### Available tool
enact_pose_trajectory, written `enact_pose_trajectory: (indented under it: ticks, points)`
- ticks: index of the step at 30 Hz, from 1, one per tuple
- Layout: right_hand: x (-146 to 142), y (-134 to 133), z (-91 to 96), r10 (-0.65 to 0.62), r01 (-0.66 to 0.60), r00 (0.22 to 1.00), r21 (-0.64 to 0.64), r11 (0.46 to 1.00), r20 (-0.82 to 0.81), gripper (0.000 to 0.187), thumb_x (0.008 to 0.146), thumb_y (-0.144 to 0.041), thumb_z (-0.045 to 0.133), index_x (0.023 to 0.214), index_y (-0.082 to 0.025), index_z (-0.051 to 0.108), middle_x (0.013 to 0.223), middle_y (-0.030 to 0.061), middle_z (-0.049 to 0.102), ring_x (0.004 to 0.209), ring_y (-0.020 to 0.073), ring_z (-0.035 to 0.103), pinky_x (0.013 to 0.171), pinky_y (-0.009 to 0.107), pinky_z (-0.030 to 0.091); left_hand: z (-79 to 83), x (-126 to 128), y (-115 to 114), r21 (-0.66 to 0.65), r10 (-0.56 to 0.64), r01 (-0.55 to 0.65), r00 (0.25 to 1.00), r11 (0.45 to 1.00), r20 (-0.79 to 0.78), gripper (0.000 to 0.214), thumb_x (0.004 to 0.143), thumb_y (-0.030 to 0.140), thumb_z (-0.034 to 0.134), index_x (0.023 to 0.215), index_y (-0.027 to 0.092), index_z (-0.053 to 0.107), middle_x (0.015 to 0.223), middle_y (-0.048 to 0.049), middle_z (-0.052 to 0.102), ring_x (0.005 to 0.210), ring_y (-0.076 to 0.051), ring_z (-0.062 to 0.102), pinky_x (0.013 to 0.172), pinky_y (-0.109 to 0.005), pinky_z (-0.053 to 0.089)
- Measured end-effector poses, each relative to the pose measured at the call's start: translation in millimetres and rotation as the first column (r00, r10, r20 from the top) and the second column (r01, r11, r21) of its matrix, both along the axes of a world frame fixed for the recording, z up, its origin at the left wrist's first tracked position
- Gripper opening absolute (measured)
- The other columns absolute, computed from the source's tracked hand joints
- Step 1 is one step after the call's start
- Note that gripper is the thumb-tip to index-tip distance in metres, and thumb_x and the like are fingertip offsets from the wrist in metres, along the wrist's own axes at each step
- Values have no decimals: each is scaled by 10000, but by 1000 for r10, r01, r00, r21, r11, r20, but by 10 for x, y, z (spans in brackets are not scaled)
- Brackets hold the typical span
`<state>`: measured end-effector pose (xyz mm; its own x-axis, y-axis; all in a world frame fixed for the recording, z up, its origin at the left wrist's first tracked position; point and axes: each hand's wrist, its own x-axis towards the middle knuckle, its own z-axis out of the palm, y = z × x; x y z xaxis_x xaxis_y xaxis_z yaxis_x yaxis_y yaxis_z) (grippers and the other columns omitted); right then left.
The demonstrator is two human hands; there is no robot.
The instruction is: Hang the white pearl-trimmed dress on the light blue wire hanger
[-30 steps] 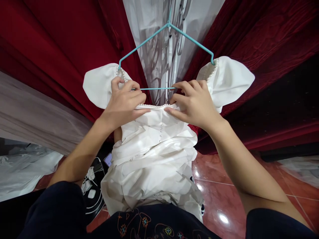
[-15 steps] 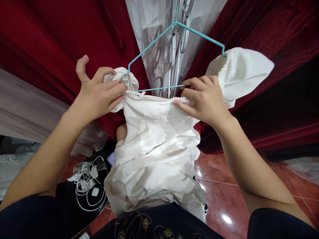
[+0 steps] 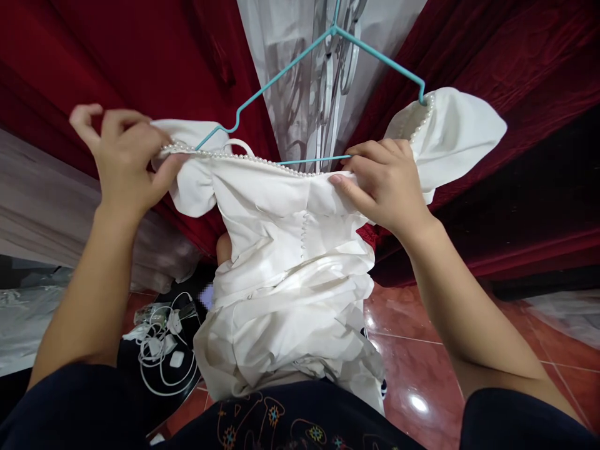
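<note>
A white dress [image 3: 285, 275] with a pearl-trimmed neckline and puffed sleeves hangs in front of me on a teal wire hanger [image 3: 300, 59]. My left hand [image 3: 124, 159] pinches the dress's left sleeve and holds it out to the left, off the hanger's left end. My right hand [image 3: 382, 184] grips the neckline together with the hanger's lower bar near the middle. The right sleeve [image 3: 454, 134] still sits on the hanger's right end.
Dark red velvet curtains [image 3: 140, 56] hang behind, with a sheer patterned white panel [image 3: 309, 87] between them. White cables and chargers [image 3: 162, 340] lie on a black mat on the glossy red tile floor [image 3: 422, 369]. Pale fabric [image 3: 23, 325] lies at the left.
My left hand moved from the neckline's middle to the left sleeve and drew it outward off the hanger's end. My right hand stayed on the neckline and bar.
</note>
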<state>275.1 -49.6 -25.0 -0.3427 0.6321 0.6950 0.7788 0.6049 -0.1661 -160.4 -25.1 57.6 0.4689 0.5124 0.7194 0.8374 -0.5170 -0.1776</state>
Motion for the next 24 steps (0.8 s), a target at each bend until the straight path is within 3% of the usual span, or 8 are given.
enact_pose_trajectory:
  ticks: [5, 9, 11, 13, 16, 18, 22, 24]
  points:
    - [1, -13, -53, -8, 8, 1000, 8, 1000, 14, 343, 1046, -525, 529, 968, -223, 671, 1255, 124, 699, 1091, 317, 600, 1007, 536, 439, -493, -27, -55, -239, 103, -99, 995, 966, 2, 370, 1004, 508, 576, 1034, 181, 746, 1042, -89, 781, 1095, -324, 705, 1094, -574, 464]
    - [-3, -21, -76, 14, -14, 999, -5, 1000, 33, 351, 1018, -528, 570, 907, -209, 664, 1272, 138, 681, 1115, 332, 594, 1027, 547, 443, -868, 92, -193, -402, 23, -39, 999, 915, -45, 368, 1044, 447, 496, 1072, 201, 768, 1161, -89, 824, 1104, -325, 745, 1005, -501, 539]
    - [-11, -26, -66, 10, -9, 1000, -23, 1000, 29, 381, 1031, -528, 549, 863, -208, 668, 1263, 140, 682, 1109, 331, 596, 1030, 550, 441, -964, 136, -228, -377, -13, 15, 1000, 926, 8, 330, 1068, 391, 497, 1086, 215, 775, 1213, -70, 818, 1125, -301, 742, 1020, -476, 545]
    - [-25, -34, -46, 1, 0, 1000, -37, 999, 18, 396, 1047, -509, 520, 832, -212, 670, 1249, 134, 688, 1102, 327, 601, 1025, 548, 440, -995, 182, -215, -187, -32, 64, 984, 980, 174, 274, 1063, 342, 549, 1090, 230, 797, 1209, -70, 796, 1116, -287, 718, 1020, -471, 539]
    - [-50, -51, -20, 6, -6, 1000, -41, 999, -6, 349, 1048, -466, 525, 841, -223, 665, 1256, 116, 709, 1102, 323, 619, 1023, 545, 445, -956, 323, -156, 218, -174, 70, 842, 973, 510, 178, 1010, 347, 699, 1014, 250, 848, 1182, -80, 681, 1098, -270, 643, 994, -459, 520]
    - [-68, -62, -10, 28, -29, 999, -41, 999, -36, 284, 1044, -428, 532, 888, -231, 664, 1300, 102, 724, 1122, 321, 631, 1039, 546, 446, -907, 492, -151, 306, -262, 63, 693, 950, 672, 176, 1006, 371, 731, 1006, 248, 856, 1150, -75, 621, 1098, -260, 623, 1002, -459, 521]
    - [-118, -72, -12, 81, -86, 991, -43, 995, -110, 152, 1025, -360, 541, 996, -243, 633, 1362, 90, 740, 1176, 311, 656, 1055, 519, 457, -852, 965, -283, 107, -229, 289, 431, 951, 873, 238, 1052, 441, 690, 1155, 294, 847, 1168, -44, 723, 1163, -265, 688, 1100, -457, 549]
    - [-156, -75, -22, 100, -106, 984, -31, 994, -150, 118, 1002, -344, 565, 1052, -247, 608, 1351, 95, 750, 1178, 300, 677, 1047, 500, 470, -841, 1221, -372, 3, -179, 485, 318, 875, 931, 261, 1041, 459, 714, 1242, 328, 817, 1252, -25, 768, 1225, -276, 713, 1137, -452, 562]
